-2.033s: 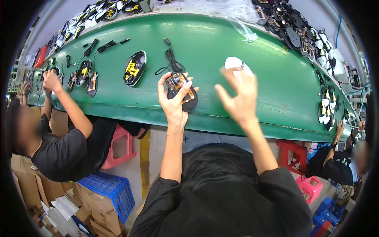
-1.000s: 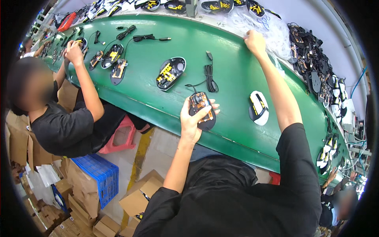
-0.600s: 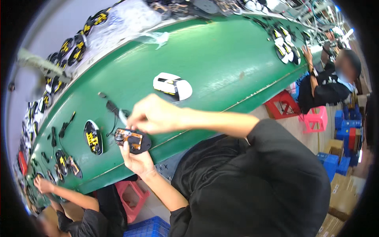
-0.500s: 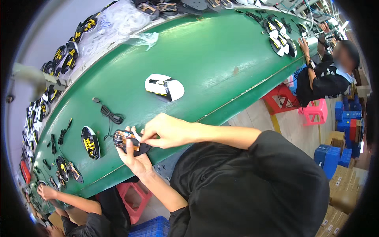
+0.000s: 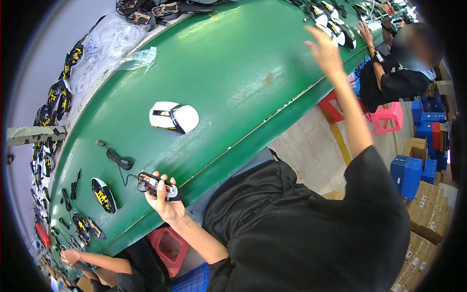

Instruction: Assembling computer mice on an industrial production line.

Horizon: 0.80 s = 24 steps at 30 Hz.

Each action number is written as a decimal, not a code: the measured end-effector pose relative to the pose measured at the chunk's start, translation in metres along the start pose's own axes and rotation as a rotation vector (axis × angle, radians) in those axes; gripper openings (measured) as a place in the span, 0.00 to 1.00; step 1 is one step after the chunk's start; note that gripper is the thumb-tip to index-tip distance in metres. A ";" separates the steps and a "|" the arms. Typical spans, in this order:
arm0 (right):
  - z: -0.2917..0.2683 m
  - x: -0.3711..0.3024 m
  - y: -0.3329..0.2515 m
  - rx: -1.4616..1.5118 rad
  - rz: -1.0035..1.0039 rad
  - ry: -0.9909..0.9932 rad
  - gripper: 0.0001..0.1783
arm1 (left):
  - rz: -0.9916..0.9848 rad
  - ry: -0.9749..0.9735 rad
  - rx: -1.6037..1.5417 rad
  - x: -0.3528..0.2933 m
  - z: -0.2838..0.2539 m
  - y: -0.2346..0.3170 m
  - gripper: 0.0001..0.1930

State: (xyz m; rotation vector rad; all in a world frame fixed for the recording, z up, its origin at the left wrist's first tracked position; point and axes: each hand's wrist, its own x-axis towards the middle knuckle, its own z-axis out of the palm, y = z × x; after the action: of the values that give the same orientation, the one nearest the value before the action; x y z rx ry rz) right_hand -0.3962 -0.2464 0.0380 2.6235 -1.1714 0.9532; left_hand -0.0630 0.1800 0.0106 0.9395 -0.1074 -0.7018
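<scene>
In my left hand (image 5: pixel 169 208) is an opened computer mouse base (image 5: pixel 150 182), its circuit board facing up and the fingers wrapped round its sides. A black cable (image 5: pixel 120 160) runs from the base to a coiled bundle on the green table. My right hand (image 5: pixel 326 52) is stretched out to the far right with its fingers apart, slightly blurred, holding nothing. Close beyond it lies a cluster of white and black mice (image 5: pixel 335 30). A white and black mouse (image 5: pixel 187 119) sits mid-table. Left of my left hand lies a mouse top shell (image 5: pixel 103 195) with yellow parts inside.
Co-workers sit at both sides, one with a hand (image 5: pixel 72 256) at lower left, another with a hand (image 5: pixel 366 35) at far right. More opened mice (image 5: pixel 81 226) lie at left. Plastic bags (image 5: pixel 109 48) and mouse parts line the far ledge. Blue crates (image 5: pixel 406 173) stand on the floor.
My right hand has left the mouse base and swung far right, its fingers now spread. My left hand still holds the base. The whole view has shifted a little.
</scene>
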 end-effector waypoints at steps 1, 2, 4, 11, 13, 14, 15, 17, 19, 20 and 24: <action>-0.003 0.000 0.052 -0.204 0.026 -0.094 0.29 | -0.005 -0.002 0.003 0.001 0.000 0.000 0.32; -0.004 -0.004 0.101 -0.149 -0.031 -0.155 0.32 | -0.012 -0.009 0.004 0.003 0.000 -0.001 0.32; -0.013 -0.005 0.137 -0.034 -0.038 -0.285 0.34 | -0.014 0.005 0.019 0.005 -0.004 0.000 0.32; -0.018 -0.019 0.171 -0.099 -0.180 -0.561 0.39 | 0.006 0.027 -0.044 0.004 -0.009 0.004 0.30; -0.020 -0.018 0.167 -0.190 -0.166 -0.635 0.39 | 0.019 -0.029 -0.047 0.005 -0.017 0.005 0.28; -0.019 -0.017 0.165 -0.287 -0.148 -0.707 0.40 | 0.029 -0.089 -0.054 0.004 -0.020 0.005 0.26; -0.020 -0.019 0.179 -0.282 -0.318 -0.601 0.42 | 0.019 -0.076 -0.052 0.005 -0.020 0.004 0.27; -0.018 -0.019 0.192 -0.260 -0.317 -0.634 0.43 | 0.010 -0.034 -0.053 0.005 -0.017 0.004 0.28; -0.010 -0.015 0.190 -0.318 -0.250 -0.734 0.45 | 0.010 0.032 -0.030 0.001 -0.014 0.007 0.30; -0.013 -0.012 0.184 -0.430 -0.206 -0.738 0.45 | 0.017 0.058 0.022 0.002 -0.016 0.005 0.30; -0.003 0.001 0.048 -0.457 0.014 -0.384 0.34 | 0.010 0.160 0.184 -0.001 0.021 0.006 0.25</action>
State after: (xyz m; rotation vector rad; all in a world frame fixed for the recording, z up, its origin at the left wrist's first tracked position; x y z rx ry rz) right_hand -0.4306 -0.2795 0.0343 2.4690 -1.2951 0.1419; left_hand -0.0688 0.1679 0.0279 1.1670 -0.0351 -0.6120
